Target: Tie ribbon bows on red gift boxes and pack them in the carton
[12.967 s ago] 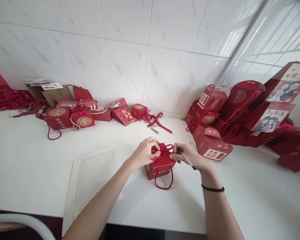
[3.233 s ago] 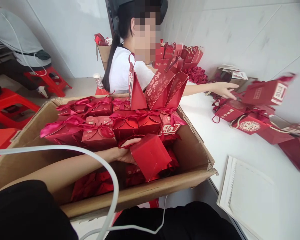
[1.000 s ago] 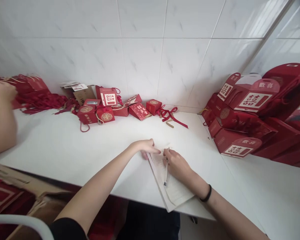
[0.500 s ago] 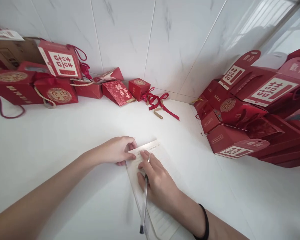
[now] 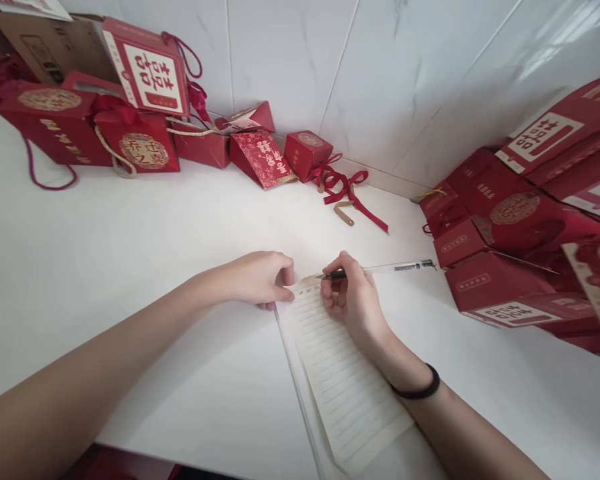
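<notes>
A lined notebook [image 5: 350,373] lies on the white table, turned at a slant, with small handwriting along its top line. At its upper left corner my left hand [image 5: 255,279] is curled, thumb on the page edge and the other fingers bent around the corner. My right hand [image 5: 357,303] rests over the top part of the page, its fingers closed on a clear pen [image 5: 414,265] with a dark grip. The pen's point faces left close to the top line, and its barrel sticks out to the right past the hand. A black band circles my right wrist.
Red gift boxes [image 5: 140,143] with gold and white characters line the tiled wall at the back left. A small red box [image 5: 307,153] and a red ribbon bow [image 5: 350,190] lie at the back middle. More red boxes [image 5: 510,207] are stacked at the right.
My right hand has moved up and right, and the pen has swung from pointing down toward me to lying crosswise, tip left. My left hand stays at the notebook's corner. The view has shifted.
</notes>
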A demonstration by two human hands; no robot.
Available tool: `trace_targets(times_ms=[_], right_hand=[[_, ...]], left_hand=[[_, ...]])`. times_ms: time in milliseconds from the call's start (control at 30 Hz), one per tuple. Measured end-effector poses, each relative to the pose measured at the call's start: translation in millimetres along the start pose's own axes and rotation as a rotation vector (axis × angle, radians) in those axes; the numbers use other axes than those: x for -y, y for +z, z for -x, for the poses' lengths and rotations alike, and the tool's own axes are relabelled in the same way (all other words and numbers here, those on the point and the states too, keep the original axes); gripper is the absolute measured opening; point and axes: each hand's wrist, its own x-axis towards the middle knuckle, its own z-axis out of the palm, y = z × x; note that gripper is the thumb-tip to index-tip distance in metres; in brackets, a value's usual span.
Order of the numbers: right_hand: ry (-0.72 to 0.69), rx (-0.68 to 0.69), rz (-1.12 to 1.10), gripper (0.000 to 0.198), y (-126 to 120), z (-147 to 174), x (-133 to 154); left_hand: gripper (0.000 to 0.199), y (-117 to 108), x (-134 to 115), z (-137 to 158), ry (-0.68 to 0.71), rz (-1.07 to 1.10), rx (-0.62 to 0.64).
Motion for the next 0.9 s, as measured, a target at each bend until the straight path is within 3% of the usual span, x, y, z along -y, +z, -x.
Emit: trace_targets(times_ms=[133,433,567,700,900], right_hand=[[-0.144,-0.044,0.067,0.024,5,-4,-3],[-0.293,0.0,0.223,0.03,9,9,-8],[-0.413,-0.014,0.436,0.038,9,7,-11],[-0.398,0.009,0.599,0.036,9,5,-12],[-0.361,0.051,0.621,0.034,10,5,-13]], left_hand=[[0.024,0,1,-1,0.034,0.013,-0.003],[0.027,0,1,-3,0.026,0.09,0.038],[0.028,1,2,-4,0.019,0.112,0.035],[0.028,1,3,-4,0.016,0.131,0.039],[0.026,1,3,-4,-0.002,0.118,0.026]])
